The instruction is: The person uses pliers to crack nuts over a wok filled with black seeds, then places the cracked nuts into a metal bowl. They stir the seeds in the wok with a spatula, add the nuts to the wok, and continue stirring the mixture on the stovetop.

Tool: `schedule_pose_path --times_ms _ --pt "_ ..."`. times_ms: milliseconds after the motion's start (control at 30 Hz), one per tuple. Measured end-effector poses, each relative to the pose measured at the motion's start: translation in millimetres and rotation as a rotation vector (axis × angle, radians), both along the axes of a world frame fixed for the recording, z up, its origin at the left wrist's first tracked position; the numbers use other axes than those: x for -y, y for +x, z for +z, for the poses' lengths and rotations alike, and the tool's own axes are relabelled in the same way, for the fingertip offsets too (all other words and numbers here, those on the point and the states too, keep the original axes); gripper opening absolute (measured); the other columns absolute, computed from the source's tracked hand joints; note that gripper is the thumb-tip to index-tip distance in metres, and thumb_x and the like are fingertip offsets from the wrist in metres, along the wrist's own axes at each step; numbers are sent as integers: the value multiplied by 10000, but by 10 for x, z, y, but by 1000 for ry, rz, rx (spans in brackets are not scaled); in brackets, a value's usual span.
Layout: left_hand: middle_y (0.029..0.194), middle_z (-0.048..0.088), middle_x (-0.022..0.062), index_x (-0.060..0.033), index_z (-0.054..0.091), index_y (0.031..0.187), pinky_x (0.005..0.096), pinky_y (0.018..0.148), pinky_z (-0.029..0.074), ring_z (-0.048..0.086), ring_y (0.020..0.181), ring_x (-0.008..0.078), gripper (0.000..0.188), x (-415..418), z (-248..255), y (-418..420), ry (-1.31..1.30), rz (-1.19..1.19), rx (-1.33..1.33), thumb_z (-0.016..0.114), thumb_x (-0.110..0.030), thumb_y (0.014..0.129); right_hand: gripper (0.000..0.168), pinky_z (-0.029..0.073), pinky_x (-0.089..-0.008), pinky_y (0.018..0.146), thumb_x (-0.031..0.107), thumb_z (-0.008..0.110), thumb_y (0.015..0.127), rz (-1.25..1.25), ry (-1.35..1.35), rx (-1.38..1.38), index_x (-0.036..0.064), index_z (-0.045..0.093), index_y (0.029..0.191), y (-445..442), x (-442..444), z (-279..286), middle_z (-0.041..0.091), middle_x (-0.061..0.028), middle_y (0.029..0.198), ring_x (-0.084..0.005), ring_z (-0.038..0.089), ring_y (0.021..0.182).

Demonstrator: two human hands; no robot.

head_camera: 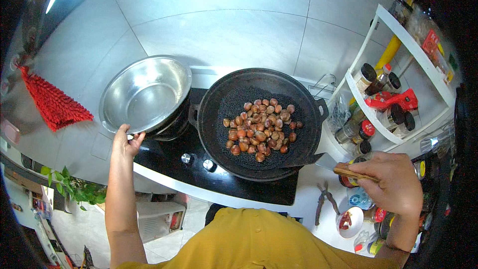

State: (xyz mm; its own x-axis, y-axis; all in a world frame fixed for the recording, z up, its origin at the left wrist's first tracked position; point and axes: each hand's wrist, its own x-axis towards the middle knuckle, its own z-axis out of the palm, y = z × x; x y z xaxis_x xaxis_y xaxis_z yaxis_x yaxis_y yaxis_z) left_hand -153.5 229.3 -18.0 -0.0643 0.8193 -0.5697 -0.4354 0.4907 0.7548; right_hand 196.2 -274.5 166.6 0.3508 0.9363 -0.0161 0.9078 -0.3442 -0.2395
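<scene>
My left hand (129, 140) grips the near rim of an empty stainless steel basin (149, 95), which sits tilted above the left side of the stove. In my right hand (392, 183) is the wooden handle of a spatula (326, 161). Its dark blade lies in the near right part of a black two-handled wok (261, 78). Reddish-brown round nuts, chestnuts by their look, (259, 130) are heaped at the wok's middle over small black pellets (231, 101).
Jars and bottles fill a white corner shelf (414, 56) at right. Below it, a small white bowl (350, 222) holds dried red pieces, beside dark tongs or sticks (325, 201). Two knobs (209, 164) are on the black stovetop (246, 190). A red cloth (52, 101) hangs at left.
</scene>
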Motion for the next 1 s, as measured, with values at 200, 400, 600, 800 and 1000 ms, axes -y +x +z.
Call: schedule_pose_path --times_ms 200,400,600,800,1000 --pt "947 591 121 -72 524 1084 399 676 595 610 810 244 406 -74 -192 -216 49 -161 -11 707 -339 838 469 478 -446 525 94 603 786 64 -191 83 174 583 1247 -174 -370 -685 558 -132 762 -327 604 620" --pt "909 542 109 -74 528 1103 356 584 590 601 718 219 577 384 -114 -56 105 -132 -144 654 -564 825 556 494 -441 514 48 588 788 65 72 98 126 501 1332 -205 -765 -1365 538 -156 801 -337 599 598" --pt "820 592 56 -118 468 1181 322 530 544 607 699 185 501 1390 -457 410 244 -39 3 616 -491 881 493 503 -440 546 88 572 850 -14 222 75 153 494 1332 -164 -1234 -1691 539 -154 836 -345 620 656" --pt "728 616 33 -43 602 1075 232 454 488 566 547 98 219 1999 -918 590 232 -569 -164 556 -228 967 364 500 -449 747 125 572 871 -108 250 -221 133 618 1232 32 -912 -1162 644 -193 911 -369 635 809" --pt "611 551 0 -73 604 935 216 404 318 424 444 63 179 1971 -1239 366 167 -501 -395 527 -232 964 362 495 -368 855 145 537 921 -299 209 -433 25 573 1261 312 -850 -946 654 -218 1096 -303 662 976"
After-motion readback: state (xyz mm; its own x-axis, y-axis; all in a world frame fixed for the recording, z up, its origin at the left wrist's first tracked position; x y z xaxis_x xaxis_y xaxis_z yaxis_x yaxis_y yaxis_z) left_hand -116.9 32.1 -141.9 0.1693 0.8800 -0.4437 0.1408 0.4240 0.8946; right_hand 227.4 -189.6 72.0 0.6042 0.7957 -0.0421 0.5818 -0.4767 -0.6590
